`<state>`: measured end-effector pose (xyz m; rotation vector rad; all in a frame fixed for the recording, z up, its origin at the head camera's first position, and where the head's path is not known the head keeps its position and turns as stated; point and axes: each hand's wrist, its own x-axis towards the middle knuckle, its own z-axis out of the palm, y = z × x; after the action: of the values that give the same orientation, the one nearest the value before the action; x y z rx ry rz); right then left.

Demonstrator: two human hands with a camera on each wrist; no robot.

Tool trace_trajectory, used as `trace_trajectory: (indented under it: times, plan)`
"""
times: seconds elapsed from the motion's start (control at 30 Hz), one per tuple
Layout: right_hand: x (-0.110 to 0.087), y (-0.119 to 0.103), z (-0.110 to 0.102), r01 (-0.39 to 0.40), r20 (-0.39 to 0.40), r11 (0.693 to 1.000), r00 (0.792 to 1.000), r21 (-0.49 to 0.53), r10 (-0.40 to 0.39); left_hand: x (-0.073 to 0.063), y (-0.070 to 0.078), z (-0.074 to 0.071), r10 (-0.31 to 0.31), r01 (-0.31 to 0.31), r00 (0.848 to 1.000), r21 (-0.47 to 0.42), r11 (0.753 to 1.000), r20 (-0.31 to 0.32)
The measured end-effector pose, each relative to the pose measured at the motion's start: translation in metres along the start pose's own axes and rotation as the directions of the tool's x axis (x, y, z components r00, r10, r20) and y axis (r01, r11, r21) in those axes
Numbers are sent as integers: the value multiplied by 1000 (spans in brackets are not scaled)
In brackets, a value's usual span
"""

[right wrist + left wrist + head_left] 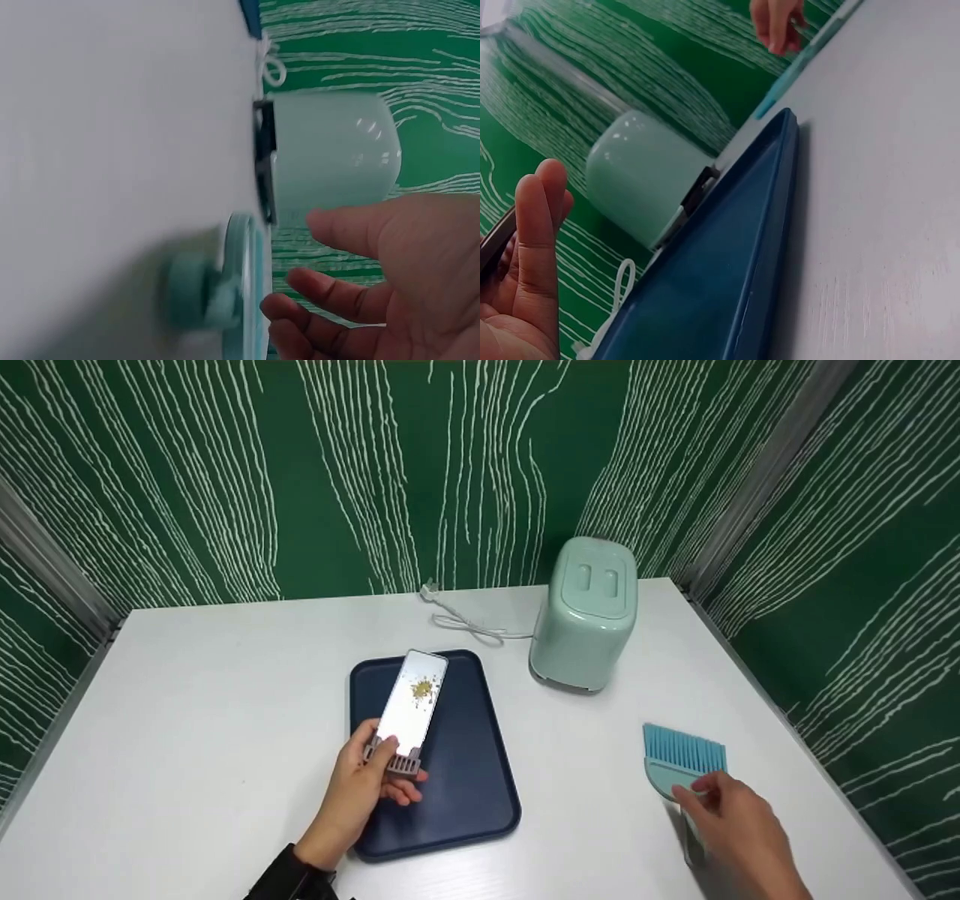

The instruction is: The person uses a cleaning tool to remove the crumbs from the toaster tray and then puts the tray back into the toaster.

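Observation:
My left hand (352,787) grips the grey slotted end of a long, flat crumb tray (400,720), thumb on top. A small heap of brownish crumbs (422,688) lies toward its far end. Under it on the table is a dark blue serving tray (472,787). At the right, my right hand (746,829) hovers by a teal-bristled brush (679,772) that lies on the table. In the right wrist view, its fingers (337,292) are loosely bent and hold nothing, with the brush (240,300) just beyond them.
A mint-green toaster (581,637) stands at the back right of the white table (210,720). Its white cord (476,626) and plug lie bundled behind the blue tray. Green walls (337,472) with white streaks enclose the back and sides.

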<state>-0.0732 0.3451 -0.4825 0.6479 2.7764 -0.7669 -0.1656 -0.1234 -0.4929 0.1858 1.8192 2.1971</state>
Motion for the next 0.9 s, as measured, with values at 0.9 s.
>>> trace_trajectory:
  times: [0.9]
  plan:
    - [4, 41, -4, -120, 59, 992, 991, -31, 122, 1, -3, 2, -21, 20, 1000, 5, 1000, 9]
